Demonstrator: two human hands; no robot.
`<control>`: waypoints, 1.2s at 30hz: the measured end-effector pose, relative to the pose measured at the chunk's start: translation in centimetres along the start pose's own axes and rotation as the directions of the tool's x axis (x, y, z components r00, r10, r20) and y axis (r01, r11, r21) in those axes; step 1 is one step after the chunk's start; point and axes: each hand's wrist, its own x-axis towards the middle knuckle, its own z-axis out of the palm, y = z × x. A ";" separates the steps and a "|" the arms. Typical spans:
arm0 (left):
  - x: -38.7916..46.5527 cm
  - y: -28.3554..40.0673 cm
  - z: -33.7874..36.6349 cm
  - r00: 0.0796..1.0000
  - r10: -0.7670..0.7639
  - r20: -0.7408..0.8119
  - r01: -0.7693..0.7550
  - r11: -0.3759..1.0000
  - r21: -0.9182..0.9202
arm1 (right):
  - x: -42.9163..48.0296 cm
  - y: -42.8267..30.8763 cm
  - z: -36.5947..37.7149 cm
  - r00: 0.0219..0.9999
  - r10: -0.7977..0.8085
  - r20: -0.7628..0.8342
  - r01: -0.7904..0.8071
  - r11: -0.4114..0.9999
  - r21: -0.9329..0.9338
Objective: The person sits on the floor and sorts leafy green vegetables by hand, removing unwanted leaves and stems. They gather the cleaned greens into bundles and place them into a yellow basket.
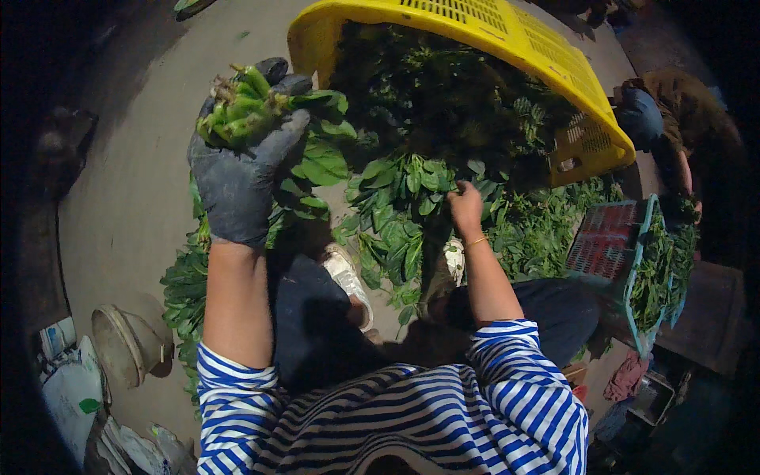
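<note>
My left hand [243, 160], in a dark grey glove, is closed around a bunch of leafy greens [240, 110]; its pale green stem ends face up and its leaves hang to the right. My right hand [466, 205], bare with a thin bangle at the wrist, is at the edge of loose leafy greens [409, 178] on the floor. Whether its fingers grip a stem cannot be told. Just beyond, a yellow plastic crate [585, 83] lies on its side, with a dark heap of greens [439, 89] in its mouth.
More greens [184, 291] lie along my left side. A worn bucket [122, 344] stands at the lower left. To the right are a light blue plastic basket [630, 297] of greens and a co-worker [683, 119] bending over. My shoes [350, 279] flank some leaves.
</note>
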 end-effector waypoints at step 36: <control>-4.6 -3.8 4.0 0.581 -0.392 0.713 0.585 0.810 -0.032 | -7.5 -20.7 -9.5 0.859 -0.418 0.294 -0.292 0.072 0.954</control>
